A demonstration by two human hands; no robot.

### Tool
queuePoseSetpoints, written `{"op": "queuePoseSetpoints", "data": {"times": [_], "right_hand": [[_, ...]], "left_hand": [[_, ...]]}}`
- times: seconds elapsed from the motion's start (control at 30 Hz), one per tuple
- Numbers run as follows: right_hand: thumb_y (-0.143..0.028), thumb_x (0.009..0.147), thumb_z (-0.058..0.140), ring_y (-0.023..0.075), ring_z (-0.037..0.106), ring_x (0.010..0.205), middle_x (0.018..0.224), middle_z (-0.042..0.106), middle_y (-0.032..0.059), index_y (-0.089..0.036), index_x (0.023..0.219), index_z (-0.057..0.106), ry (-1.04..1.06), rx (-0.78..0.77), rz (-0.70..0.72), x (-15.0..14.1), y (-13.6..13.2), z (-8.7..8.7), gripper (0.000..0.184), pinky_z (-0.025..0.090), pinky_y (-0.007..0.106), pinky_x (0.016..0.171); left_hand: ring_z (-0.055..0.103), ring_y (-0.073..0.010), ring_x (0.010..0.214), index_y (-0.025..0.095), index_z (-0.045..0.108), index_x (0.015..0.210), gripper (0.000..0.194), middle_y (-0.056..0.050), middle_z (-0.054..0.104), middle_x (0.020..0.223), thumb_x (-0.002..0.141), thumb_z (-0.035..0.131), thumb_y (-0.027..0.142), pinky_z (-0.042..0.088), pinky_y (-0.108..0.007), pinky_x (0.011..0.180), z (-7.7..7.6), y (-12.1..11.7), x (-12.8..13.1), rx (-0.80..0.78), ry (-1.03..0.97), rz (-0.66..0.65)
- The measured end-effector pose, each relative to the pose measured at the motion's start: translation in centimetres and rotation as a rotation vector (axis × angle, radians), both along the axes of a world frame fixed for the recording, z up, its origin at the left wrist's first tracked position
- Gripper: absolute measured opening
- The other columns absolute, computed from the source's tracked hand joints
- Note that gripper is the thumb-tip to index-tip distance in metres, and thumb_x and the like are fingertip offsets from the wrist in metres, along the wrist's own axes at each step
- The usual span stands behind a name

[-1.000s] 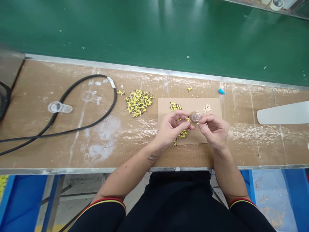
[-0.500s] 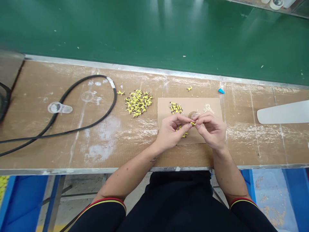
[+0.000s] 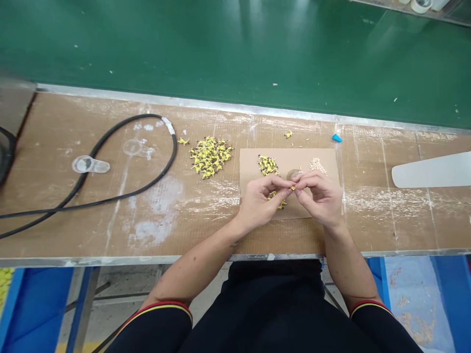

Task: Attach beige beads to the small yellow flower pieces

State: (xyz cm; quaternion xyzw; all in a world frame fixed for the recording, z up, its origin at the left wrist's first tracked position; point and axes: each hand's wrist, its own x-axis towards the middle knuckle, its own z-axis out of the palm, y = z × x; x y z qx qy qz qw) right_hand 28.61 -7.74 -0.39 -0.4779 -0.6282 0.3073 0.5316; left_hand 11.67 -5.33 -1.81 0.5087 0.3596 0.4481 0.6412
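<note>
Both hands meet over a small cardboard sheet (image 3: 324, 156) on the bench. My left hand (image 3: 262, 200) and my right hand (image 3: 321, 197) pinch one small yellow piece (image 3: 292, 187) between their fingertips. Just behind the fingers, a small clear round container (image 3: 294, 174) rests on the sheet. A little cluster of yellow pieces (image 3: 267, 164) lies on the sheet's far left, with more partly hidden under my left hand. A small heap of pale beige bits (image 3: 317, 165) sits on the sheet at the far right.
A bigger pile of yellow pieces (image 3: 210, 156) lies left of the sheet. A black cable (image 3: 110, 198) loops across the left of the bench, near two clear plastic parts (image 3: 90, 164). A white flat blade (image 3: 430, 172) lies at the right, and a blue bit (image 3: 336, 138) lies by the green conveyor belt (image 3: 235, 49).
One second ago my right hand held the clear container up at the fingertips. Now it rests on the sheet, and both hands pinch a yellow piece. The hands barely moved in the last half second.
</note>
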Motion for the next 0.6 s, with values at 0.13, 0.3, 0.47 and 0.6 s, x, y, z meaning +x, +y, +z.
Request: {"op": "queuePoseSetpoints", "data": {"times": [0.13, 0.3, 0.47, 0.6], "right_hand": [[-0.014, 0.086, 0.068, 0.0221, 0.075, 0.088, 0.084, 0.073, 0.0034, -0.027, 0.081, 0.071, -0.041, -0.028, -0.035, -0.03, 0.01, 0.04, 0.013, 0.063, 0.043, 0.084], [-0.012, 0.085, 0.067, 0.0207, 0.074, 0.087, 0.086, 0.074, 0.0035, -0.026, 0.083, 0.071, -0.047, -0.011, -0.023, 0.01, -0.03, 0.07, 0.015, 0.063, 0.042, 0.083], [-0.014, 0.085, 0.068, 0.0199, 0.073, 0.081, 0.082, 0.074, 0.0027, -0.026, 0.080, 0.071, -0.048, -0.041, -0.031, -0.04, -0.05, 0.24, 0.013, 0.063, 0.040, 0.077], [-0.012, 0.084, 0.068, 0.0191, 0.072, 0.080, 0.080, 0.073, 0.0019, -0.026, 0.081, 0.071, -0.032, -0.053, -0.018, 0.06, -0.03, 0.14, 0.014, 0.061, 0.039, 0.075]], "left_hand": [[0.078, -0.0183, 0.084, 0.018, 0.079, 0.093, 0.017, -0.008, 0.083, 0.091, 0.090, 0.078, 0.034, 0.062, -0.029, 0.077, -0.16, -0.09, -0.08, 0.046, 0.065, 0.015], [0.080, -0.0185, 0.084, 0.021, 0.082, 0.092, 0.008, -0.007, 0.084, 0.094, 0.091, 0.076, 0.026, 0.063, -0.029, 0.077, 0.06, 0.04, -0.20, 0.209, 0.152, 0.061], [0.080, -0.0190, 0.086, 0.023, 0.082, 0.089, 0.008, -0.006, 0.084, 0.093, 0.091, 0.075, 0.021, 0.065, -0.032, 0.084, 0.45, 0.29, -0.34, 0.344, 0.187, 0.092], [0.080, -0.0179, 0.085, 0.024, 0.082, 0.091, 0.013, -0.005, 0.084, 0.095, 0.091, 0.072, 0.016, 0.066, -0.031, 0.082, 0.50, 0.24, -0.42, 0.444, 0.215, 0.112]]}}
